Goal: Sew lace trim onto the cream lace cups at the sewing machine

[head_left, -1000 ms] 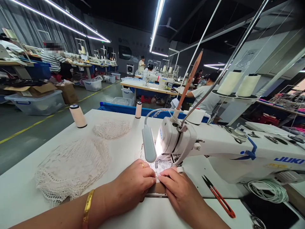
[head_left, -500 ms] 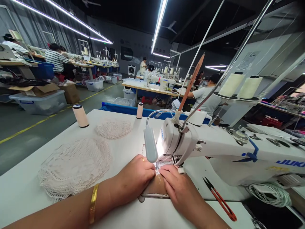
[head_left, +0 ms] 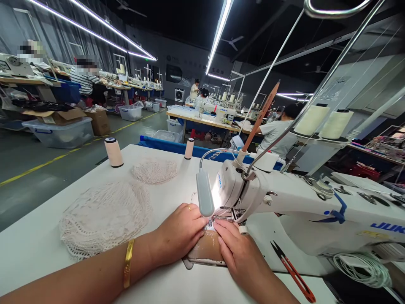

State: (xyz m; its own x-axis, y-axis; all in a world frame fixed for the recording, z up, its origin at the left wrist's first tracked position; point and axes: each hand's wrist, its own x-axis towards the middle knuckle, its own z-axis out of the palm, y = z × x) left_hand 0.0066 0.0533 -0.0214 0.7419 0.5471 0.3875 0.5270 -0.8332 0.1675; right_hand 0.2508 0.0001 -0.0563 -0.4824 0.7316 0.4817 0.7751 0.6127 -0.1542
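At the needle of the white sewing machine, a small bit of white lace lies under the presser foot. My left hand is closed, its thumb and fingertips pinching the lace's left edge. From the other side my right hand holds the lace, fingers pressed together close to the foot. Most of the lace is hidden by my fingers and the machine head. Loose thread ends trail over the brown plate between my hands. A grey lamp lights the needle area.
Red-handled thread snips lie right of my right hand. A large lace pile and a smaller lace pile are at the left. Behind them stand a large thread cone and a smaller thread cone. Several people work at machines beyond.
The view has shifted slightly, so the scene sits a little further right. Less lace shows between my fingertips; both hands stay at the presser foot.
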